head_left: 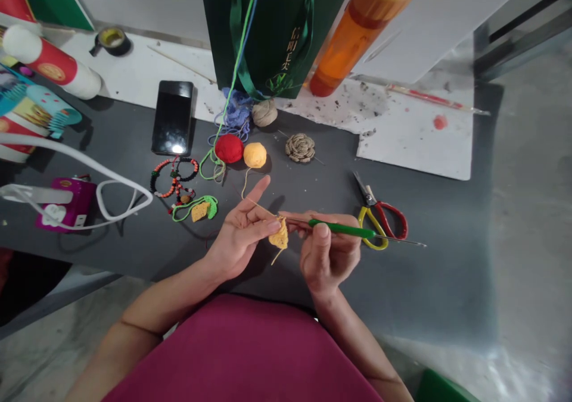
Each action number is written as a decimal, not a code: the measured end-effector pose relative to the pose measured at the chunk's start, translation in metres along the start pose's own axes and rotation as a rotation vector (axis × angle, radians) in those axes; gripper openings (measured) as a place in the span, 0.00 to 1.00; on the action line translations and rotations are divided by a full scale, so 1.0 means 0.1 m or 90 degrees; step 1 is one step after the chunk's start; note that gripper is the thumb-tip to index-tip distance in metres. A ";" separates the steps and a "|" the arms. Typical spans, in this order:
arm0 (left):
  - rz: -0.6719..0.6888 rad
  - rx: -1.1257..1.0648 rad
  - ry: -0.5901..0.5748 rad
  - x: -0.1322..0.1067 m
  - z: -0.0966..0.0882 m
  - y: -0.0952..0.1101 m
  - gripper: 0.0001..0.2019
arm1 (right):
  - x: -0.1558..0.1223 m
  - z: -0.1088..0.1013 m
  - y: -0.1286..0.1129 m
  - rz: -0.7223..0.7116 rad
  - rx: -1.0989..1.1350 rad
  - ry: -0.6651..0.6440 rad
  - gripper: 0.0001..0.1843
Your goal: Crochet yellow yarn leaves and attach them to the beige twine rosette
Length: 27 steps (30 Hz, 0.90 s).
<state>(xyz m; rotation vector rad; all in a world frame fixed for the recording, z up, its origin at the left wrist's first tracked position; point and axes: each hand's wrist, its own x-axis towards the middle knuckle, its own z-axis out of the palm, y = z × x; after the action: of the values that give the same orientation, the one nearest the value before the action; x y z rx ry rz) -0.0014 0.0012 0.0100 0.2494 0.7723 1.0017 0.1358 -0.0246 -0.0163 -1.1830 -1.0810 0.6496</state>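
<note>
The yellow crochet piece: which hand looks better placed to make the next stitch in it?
Probably the right hand: it grips the green-handled crochet hook, whose metal shaft reaches the piece. The left hand is pinching the yellow crochet piece, so it seems occupied holding it steady.

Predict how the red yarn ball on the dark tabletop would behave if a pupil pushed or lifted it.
The red yarn ball looks nearly round, so it would probably roll when pushed. Its wound-fibre surface suggests it is light for its size, and it would likely squash a little when gripped rather than feel stiff.
</note>
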 end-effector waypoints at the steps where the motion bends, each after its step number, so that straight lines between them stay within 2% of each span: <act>1: 0.001 0.003 0.000 0.00 0.00 0.00 0.43 | 0.00 -0.02 0.01 -0.004 -0.020 0.007 0.04; 7: -0.002 0.013 -0.005 0.00 0.00 0.01 0.34 | 0.01 -0.05 -0.02 0.028 -0.034 -0.008 0.05; 14: -0.017 0.019 -0.035 0.01 0.00 0.01 0.25 | 0.09 0.01 -0.01 0.108 0.115 -0.068 0.07; 19: -0.012 0.014 -0.044 -0.01 0.02 -0.02 0.25 | 0.05 0.04 0.01 0.121 0.197 -0.108 0.03; 21: 0.005 0.021 -0.046 -0.01 0.03 -0.03 0.24 | 0.03 0.04 -0.01 0.098 0.189 -0.105 0.05; 23: 0.032 0.038 -0.029 -0.02 0.02 -0.05 0.25 | 0.04 0.03 -0.03 0.032 0.138 -0.112 0.09; 27: 0.077 0.063 0.015 -0.03 0.01 -0.06 0.30 | 0.10 0.02 -0.04 -0.195 -0.054 -0.158 0.17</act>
<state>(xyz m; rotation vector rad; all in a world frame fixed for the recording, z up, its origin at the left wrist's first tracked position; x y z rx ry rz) 0.0024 -0.0037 0.0093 0.3739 0.8374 1.0827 0.1376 -0.0169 -0.0092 -0.9977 -1.4774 0.5224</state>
